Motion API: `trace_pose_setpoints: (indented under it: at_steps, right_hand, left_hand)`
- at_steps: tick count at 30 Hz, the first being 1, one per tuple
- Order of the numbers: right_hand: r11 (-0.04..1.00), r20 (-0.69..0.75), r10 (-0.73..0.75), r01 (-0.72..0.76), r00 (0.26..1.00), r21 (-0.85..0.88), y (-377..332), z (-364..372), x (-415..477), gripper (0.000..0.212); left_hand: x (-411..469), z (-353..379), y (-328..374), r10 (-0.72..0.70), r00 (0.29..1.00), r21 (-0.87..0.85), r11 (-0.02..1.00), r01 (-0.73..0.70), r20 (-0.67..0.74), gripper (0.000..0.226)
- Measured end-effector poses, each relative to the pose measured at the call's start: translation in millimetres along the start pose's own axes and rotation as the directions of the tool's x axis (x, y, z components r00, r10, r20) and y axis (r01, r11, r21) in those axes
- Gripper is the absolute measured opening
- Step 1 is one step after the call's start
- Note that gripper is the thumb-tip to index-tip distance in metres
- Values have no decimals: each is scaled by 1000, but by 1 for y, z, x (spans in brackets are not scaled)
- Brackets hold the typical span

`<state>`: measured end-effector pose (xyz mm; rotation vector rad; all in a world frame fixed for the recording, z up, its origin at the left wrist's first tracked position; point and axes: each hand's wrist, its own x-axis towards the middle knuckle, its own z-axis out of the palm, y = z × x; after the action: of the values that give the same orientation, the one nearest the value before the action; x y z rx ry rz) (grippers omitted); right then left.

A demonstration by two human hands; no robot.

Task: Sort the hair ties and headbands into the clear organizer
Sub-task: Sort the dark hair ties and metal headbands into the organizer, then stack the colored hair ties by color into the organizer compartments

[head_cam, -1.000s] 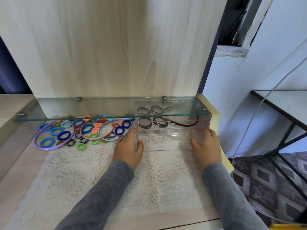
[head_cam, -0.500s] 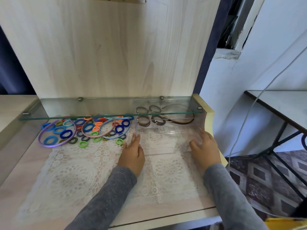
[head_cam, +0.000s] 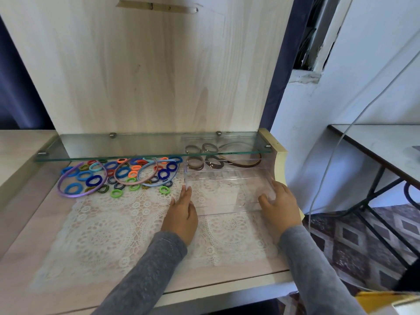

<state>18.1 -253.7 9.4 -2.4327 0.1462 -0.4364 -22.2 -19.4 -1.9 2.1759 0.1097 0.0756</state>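
Touching one clear organizer (head_cam: pixel 227 201): left hand (head_cam: pixel 181 214), right hand (head_cam: pixel 280 210); three headbands (head_cam: pixel 77 196) outside.

Just one head-worn cam, looking forward and down from close behind the left hand (head_cam: pixel 181 214) and right hand (head_cam: pixel 280 208), organizer (head_cam: pixel 227 196) between them.

Both hands out front, one on each side of the clear organizer (head_cam: pixel 227 192)

Left hand (head_cam: pixel 181 215) is palm-down-ish with its fingers (head_cam: pixel 186 194) straight and together, pointing away from the body and pressed flat along the left wall, not really gripping. Right hand (head_cam: pixel 281 209) is more of a grab: fingers curled round the right front corner, thumb (head_cam: pixel 264 199) hooked on the near side. Both forearms are in grey sleeves, the left sleeve (head_cam: pixel 145 273) slanting in from bottom centre, the right sleeve (head_cam: pixel 313 264) coming up from bottom right, wrists roughly level.
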Motion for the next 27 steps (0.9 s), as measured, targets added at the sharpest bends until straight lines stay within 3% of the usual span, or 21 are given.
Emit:
trace_pose_setpoints:
  at_steps: [16, 27]
  right_hand:
    - [1000, 4, 8, -8, 1000, -27, 1, -5, -11, 53]
    - [998, 32, 40, -39, 999, -44, 8, -13, -6, 54]
  left_hand:
    - [-13, 3, 3, -48, 999, -44, 998, 48, -3, 52]
    - [-10, 5, 3, 10, 1000, -11, 1000, -10, 11, 50]
